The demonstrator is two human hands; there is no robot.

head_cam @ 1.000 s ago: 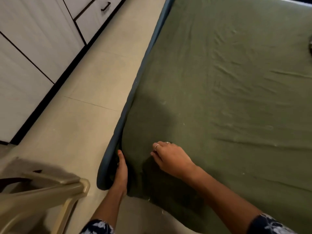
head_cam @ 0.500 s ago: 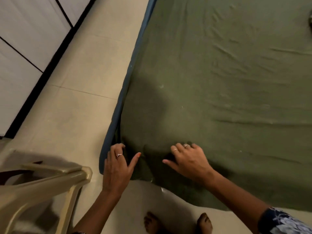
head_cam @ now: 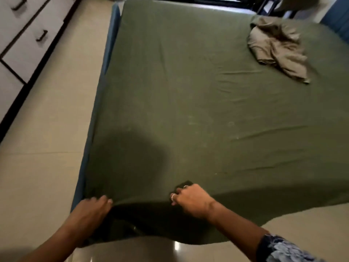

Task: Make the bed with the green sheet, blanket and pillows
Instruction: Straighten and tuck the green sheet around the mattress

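The green sheet (head_cam: 188, 91) is spread over the whole bed, lightly creased, and its near edge hangs down toward the floor. At the near left corner my left hand (head_cam: 92, 208) pinches the sheet's edge, which is pulled taut between my hands. My right hand (head_cam: 190, 199), fingers curled, grips a fold of the sheet at the near edge. The blue mattress side (head_cam: 109, 53) shows along the bed's left. A crumpled beige-green cloth (head_cam: 277, 46) lies on the far right of the bed. No pillows are visible.
A pale tiled floor (head_cam: 47, 129) runs along the bed's left side. White drawers with dark handles (head_cam: 28, 35) line the left wall. Dark furniture and a blue surface (head_cam: 338, 19) stand past the far right corner.
The view has lifted from the corner to take in the whole bed. Both hands have moved onto the sheet's near edge and closed on it. The plastic chair has left view.
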